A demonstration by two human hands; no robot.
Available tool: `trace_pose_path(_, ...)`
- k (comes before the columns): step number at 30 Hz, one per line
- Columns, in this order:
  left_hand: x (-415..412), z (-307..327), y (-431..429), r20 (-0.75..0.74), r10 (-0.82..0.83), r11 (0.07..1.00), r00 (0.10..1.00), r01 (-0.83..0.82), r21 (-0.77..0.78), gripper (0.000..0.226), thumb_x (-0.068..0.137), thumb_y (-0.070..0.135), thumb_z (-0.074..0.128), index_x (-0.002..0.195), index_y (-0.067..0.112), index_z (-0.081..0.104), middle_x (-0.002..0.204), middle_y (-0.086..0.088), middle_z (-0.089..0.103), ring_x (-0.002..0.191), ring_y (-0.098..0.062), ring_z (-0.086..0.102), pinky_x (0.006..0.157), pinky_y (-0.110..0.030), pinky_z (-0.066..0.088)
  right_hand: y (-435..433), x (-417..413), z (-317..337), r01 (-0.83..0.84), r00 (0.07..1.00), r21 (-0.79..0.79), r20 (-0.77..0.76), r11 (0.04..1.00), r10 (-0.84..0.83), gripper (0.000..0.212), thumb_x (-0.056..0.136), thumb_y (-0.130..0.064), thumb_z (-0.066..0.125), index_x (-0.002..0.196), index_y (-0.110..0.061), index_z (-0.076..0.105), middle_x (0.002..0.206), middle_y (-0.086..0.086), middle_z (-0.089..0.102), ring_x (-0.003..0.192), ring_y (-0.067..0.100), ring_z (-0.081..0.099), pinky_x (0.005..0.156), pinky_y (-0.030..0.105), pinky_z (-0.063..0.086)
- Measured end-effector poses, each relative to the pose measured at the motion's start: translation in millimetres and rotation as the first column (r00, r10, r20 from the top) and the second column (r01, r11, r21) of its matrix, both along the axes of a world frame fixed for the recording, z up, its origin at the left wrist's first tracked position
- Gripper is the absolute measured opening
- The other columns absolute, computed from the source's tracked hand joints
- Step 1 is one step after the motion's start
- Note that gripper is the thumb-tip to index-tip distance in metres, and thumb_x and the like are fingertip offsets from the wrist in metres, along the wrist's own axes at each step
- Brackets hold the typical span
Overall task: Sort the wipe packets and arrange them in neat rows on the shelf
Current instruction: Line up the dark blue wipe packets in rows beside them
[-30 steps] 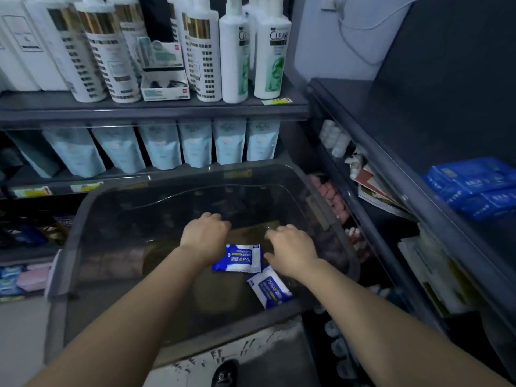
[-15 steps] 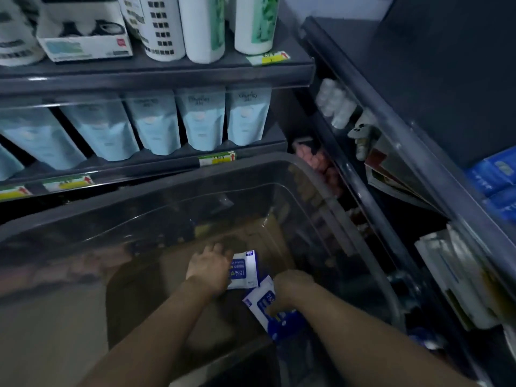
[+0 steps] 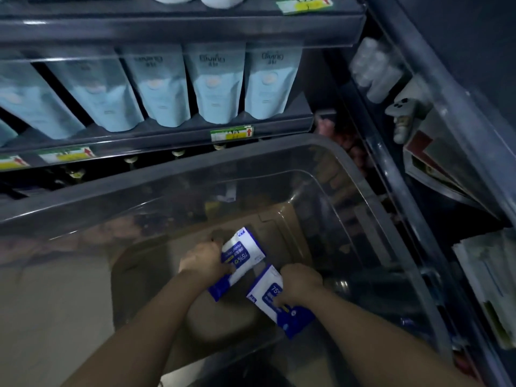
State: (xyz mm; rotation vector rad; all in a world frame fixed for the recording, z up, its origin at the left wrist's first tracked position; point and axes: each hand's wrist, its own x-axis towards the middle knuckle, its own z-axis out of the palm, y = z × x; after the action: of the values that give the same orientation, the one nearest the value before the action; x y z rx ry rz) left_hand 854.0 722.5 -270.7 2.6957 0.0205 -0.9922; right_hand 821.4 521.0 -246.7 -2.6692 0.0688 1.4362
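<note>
Both my arms reach down into a clear plastic bin (image 3: pixel 195 177). My left hand (image 3: pixel 205 261) grips a white and blue wipe packet (image 3: pixel 245 251) marked 75%, tilted with its top toward the back right. My right hand (image 3: pixel 300 283) grips a second white and blue wipe packet (image 3: pixel 269 291) just in front and to the right of the first. The two packets lie close together, near the bin's brown bottom. Each hand hides part of its packet.
A dark shelf (image 3: pixel 167 135) behind the bin holds a row of light blue pouches (image 3: pixel 215 82) with price tags (image 3: pixel 231 132) on its edge. A second dark shelf unit (image 3: pixel 435 141) at the right holds small bottles and flat packs.
The view has dropped lower and closer into the bin. Both hands went from touching the packets to gripping them, and both packets have turned more upright.
</note>
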Motion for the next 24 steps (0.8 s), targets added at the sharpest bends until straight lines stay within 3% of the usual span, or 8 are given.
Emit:
trace_pose_path(3, -1, 2, 16, -0.038, 0.101, 0.994, 0.994, -0.099, 0.042, 0.057, 0.078, 0.059, 0.064, 0.118, 0.019, 0.057, 0.119, -0.004, 0.063, 0.107, -0.021, 0.061, 0.086, -0.029, 0.05, -2, 10, 1, 0.211, 0.967, 0.183, 0.106, 0.96, -0.233, 0.023, 0.08, -0.028, 0.074, 0.087, -0.023, 0.052, 0.107, 0.001, 0.065, 0.087, 0.015, 0.058, 0.066, 0.026, 0.045)
trace_pose_path(7, -3, 2, 29, -0.106, 0.029, 0.972, 0.994, -0.003, 0.233, 0.07, 0.069, 0.074, 0.052, 0.116, 0.023, 0.058, 0.114, 0.003, 0.062, 0.104, -0.017, 0.061, 0.084, -0.029, 0.05, -4, 22, 4, 0.301, 0.922, 0.284, 0.155, 0.91, -0.354, 0.016, 0.087, -0.024, 0.067, 0.099, -0.02, 0.057, 0.111, 0.001, 0.065, 0.097, 0.016, 0.06, 0.084, 0.031, 0.05)
trace_pose_path(9, -2, 16, 29, -0.032, -0.142, 0.936, 0.989, 0.145, 0.321, 0.048, 0.084, 0.059, 0.053, 0.114, 0.022, 0.059, 0.112, 0.003, 0.062, 0.101, -0.016, 0.06, 0.074, -0.027, 0.047, -4, 24, 5, 0.287, 0.926, 0.274, 0.165, 0.918, -0.338, 0.013, 0.091, -0.021, 0.062, 0.099, -0.022, 0.052, 0.113, 0.002, 0.064, 0.098, 0.015, 0.059, 0.082, 0.03, 0.049)
trace_pose_path(10, -1, 18, 29, 0.057, -0.255, 0.925, 0.965, 0.227, 0.305, 0.039, 0.09, 0.046, 0.055, 0.121, 0.022, 0.056, 0.119, 0.001, 0.058, 0.106, -0.018, 0.058, 0.076, -0.029, 0.046, -4, 23, 4, 0.272, 0.93, 0.259, 0.175, 0.927, -0.322, 0.012, 0.092, -0.02, 0.06, 0.101, -0.022, 0.051, 0.114, 0.002, 0.063, 0.1, 0.016, 0.059, 0.082, 0.03, 0.049)
trace_pose_path(13, 0, 19, 31, 0.138, -0.602, 0.797, 0.786, 0.58, 0.169, 0.068, 0.087, 0.013, 0.058, 0.147, 0.029, 0.029, 0.155, -0.004, 0.022, 0.143, -0.023, 0.021, 0.111, -0.038, 0.024, 1, 22, 9, 0.199, 0.947, 0.206, 0.212, 0.958, -0.242, 0.021, 0.094, -0.02, 0.058, 0.113, -0.02, 0.052, 0.117, 0.002, 0.062, 0.106, 0.018, 0.06, 0.083, 0.03, 0.05)
trace_pose_path(15, 3, 16, 31, 0.085, -0.64, 0.766, 0.764, 0.624, 0.154, 0.08, 0.085, 0.01, 0.061, 0.151, 0.03, 0.022, 0.161, 0.0, 0.005, 0.148, -0.019, 0.004, 0.117, -0.04, 0.011, 5, 23, 14, 0.146, 0.95, 0.191, 0.247, 0.971, -0.192, 0.024, 0.093, -0.021, 0.059, 0.116, -0.02, 0.051, 0.117, 0.002, 0.062, 0.105, 0.017, 0.06, 0.083, 0.03, 0.051)
trace_pose_path(20, 11, 12, 31, 0.033, -0.611, 0.762, 0.791, 0.577, 0.295, 0.062, 0.072, 0.05, 0.073, 0.126, 0.029, 0.054, 0.133, -0.001, 0.046, 0.127, -0.023, 0.039, 0.103, -0.036, 0.03, 11, 28, 30, 0.143, 0.929, 0.238, 0.302, 0.961, -0.213, 0.014, 0.09, -0.022, 0.064, 0.095, -0.022, 0.05, 0.112, 0.001, 0.065, 0.1, 0.018, 0.062, 0.077, 0.031, 0.052)
trace_pose_path(24, 7, 8, 39, -0.047, -0.49, 0.863, 0.87, 0.492, 0.115, 0.043, 0.071, 0.048, 0.074, 0.106, 0.027, 0.061, 0.112, 0.003, 0.062, 0.103, -0.018, 0.057, 0.085, -0.031, 0.047, 16, 30, 52, 0.156, 0.891, 0.306, 0.366, 0.939, -0.267, 0.01, 0.089, -0.021, 0.062, 0.09, -0.022, 0.052, 0.111, 0.0, 0.067, 0.1, 0.019, 0.064, 0.074, 0.031, 0.052)
